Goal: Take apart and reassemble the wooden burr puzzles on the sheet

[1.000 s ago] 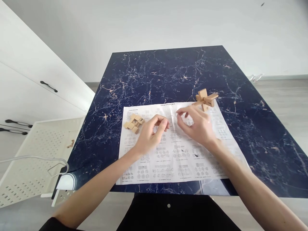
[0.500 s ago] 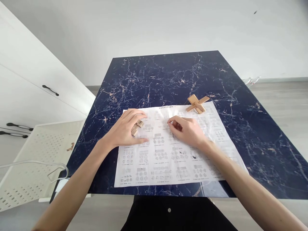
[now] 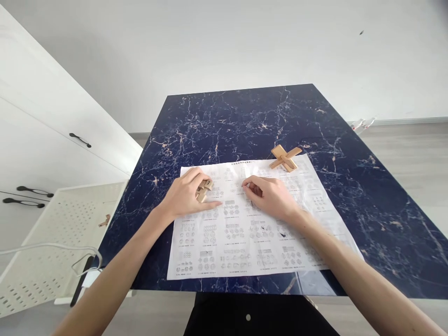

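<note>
On the left part of a printed paper sheet (image 3: 241,268), my left hand (image 3: 187,193) curls its fingers over small wooden puzzle pieces (image 3: 202,195). One piece bears a dark "3". My left thumb stretches out to the right along the paper, apart from the pieces. My right hand (image 3: 271,196) rests near the middle of the sheet, its thumb and fingers pinched together. Anything inside that pinch is hidden. Beyond the right hand, a cross-shaped wooden puzzle assembly (image 3: 286,157) lies over the sheet's far edge, touched by neither hand.
The sheet lies on a dark blue marble-patterned table (image 3: 227,126). A white perforated board (image 3: 42,261) stands lower left, with a small wooden piece (image 3: 104,220) on it and a white cable (image 3: 52,246) across it. White cabinets (image 3: 63,102) with black handles are at the left.
My left fingers have drawn in closer around the wooden pieces, which have shifted slightly right on the sheet. My right hand stays nearly in place. The camera view has tilted slightly up.
</note>
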Demonstrator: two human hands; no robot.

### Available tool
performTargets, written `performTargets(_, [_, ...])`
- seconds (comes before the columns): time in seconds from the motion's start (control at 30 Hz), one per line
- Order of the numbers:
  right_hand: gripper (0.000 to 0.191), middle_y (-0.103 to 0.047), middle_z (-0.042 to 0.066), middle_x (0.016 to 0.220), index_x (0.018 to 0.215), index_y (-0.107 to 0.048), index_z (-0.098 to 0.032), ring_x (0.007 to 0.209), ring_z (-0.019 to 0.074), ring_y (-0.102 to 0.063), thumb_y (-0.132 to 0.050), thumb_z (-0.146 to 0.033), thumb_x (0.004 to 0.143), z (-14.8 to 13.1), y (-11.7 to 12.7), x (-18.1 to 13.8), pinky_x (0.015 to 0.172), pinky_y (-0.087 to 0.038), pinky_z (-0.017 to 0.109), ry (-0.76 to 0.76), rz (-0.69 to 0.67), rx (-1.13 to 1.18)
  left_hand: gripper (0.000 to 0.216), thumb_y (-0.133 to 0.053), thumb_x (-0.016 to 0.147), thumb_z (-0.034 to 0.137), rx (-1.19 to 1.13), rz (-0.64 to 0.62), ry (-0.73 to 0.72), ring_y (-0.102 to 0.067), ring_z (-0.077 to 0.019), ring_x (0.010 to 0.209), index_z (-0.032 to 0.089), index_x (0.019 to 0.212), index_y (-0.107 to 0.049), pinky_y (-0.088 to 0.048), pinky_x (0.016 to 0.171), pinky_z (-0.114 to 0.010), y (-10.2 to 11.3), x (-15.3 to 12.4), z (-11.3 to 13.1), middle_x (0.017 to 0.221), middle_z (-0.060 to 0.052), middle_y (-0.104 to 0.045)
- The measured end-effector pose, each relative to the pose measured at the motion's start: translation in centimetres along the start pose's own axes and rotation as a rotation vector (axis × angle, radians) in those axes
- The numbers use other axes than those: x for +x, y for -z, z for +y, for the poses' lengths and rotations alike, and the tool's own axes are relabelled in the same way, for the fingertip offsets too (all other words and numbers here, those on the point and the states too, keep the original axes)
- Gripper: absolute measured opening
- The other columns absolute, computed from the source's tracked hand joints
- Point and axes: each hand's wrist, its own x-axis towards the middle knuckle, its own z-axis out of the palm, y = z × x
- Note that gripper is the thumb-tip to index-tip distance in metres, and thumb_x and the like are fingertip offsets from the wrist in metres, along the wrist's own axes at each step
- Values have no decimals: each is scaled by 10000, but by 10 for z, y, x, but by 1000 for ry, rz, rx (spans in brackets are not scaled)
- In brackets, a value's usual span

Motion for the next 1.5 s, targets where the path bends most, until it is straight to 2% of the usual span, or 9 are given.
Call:
performTargets(0.23, [178, -706, 18, 712, 1018, -714, -221, 603, 179, -603, -553, -296, 1026, 0, -1, 1, 610, -430, 339, -15, 12, 24, 603, -720, 875, 787, -43, 87, -16, -613, -230, 797, 210, 1019, -623, -459, 588, -318, -40, 27, 44, 1020, -91, -649])
performTargets(0.37, [159, -708, 12, 713, 1014, -694, -231, 584, 173, -596, -548, -291, 1026, 1, -2, 2, 611, -435, 340, -27, 16, 20, 623, -752, 853, 787, -62, 94, -18, -648, -281, 897, 221, 1079, -621, -543, 724, -397, -51, 34, 54, 1065, -101, -651])
performTargets(0.53, [166, -711, 11, 737, 1110, -648, -221, 588, 180, -604, -533, -293, 1014, 2, -6, 2, 614, -423, 340, -35, 26, 12, 962, -898, 730, 765, -251, -93, 2, -603, -425, 1330, 258, 1453, -516, -526, 1106, -609, -36, 27, 43, 1448, -183, -577])
performTargets(0.63, [205, -719, 12, 769, 1166, -627, -221, 609, 185, -616, -534, -282, 993, 3, -7, 2, 625, -415, 340, -19, 19, 6, 1031, -946, 706, 713, -286, -174, -2, -531, -446, 1435, 285, 1526, -492, -470, 1188, -646, -23, 19, 29, 1520, -183, -530])
performTargets(0.83, [327, -725, 3, 806, 1295, -628, -207, 642, 179, -641, -540, -302, 995, 1, -2, 0, 627, -436, 338, 46, -38, 14, 733, -912, 775, 688, -301, -215, 59, -644, -366, 1242, 287, 1343, -680, -558, 1076, -555, -2, 12, 12, 1345, -112, -620])
performTargets(1.0, [328, -722, 1, 822, 1273, -671, -212, 641, 163, -620, -629, -346, 976, 1, 1, 0, 623, -439, 320, 98, -75, 15, 698, -863, 861, 649, -307, -218, 104, -687, -271, 1005, 315, 1438, -659, -609, 889, -444, 8, 11, 4, 1285, -88, -656])
performTargets(1.1, [363, -725, 5, 837, 1313, -671, -210, 644, 159, -622, -667, -387, 997, 2, 0, -1, 603, -429, 302, 111, -81, 5, 609, -778, 957, 623, -269, -243, 123, -682, -252, 973, 289, 1451, -655, -601, 856, -414, 7, 9, -1, 1231, -87, -679])
performTargets(1.37, [180, -712, 7, 803, 1135, -719, -206, 642, 153, -603, -677, -341, 1023, 7, -4, -2, 616, -417, 297, 170, -26, -48, 383, -653, 1098, 398, -269, -28, 87, -719, -250, 1121, 255, 1449, -597, -594, 1022, -433, -14, 7, -2, 1277, -86, -725])
performTargets(1.5, [179, -697, -8, 774, 1144, -711, -207, 615, 143, -580, -654, -326, 1022, 7, -5, -3, 609, -423, 297, 172, -19, 2, 383, -618, 1114, 334, -355, 82, 88, -742, -207, 1039, 255, 1482, -548, -612, 981, -403, -17, 9, -1, 1290, -84, -710])
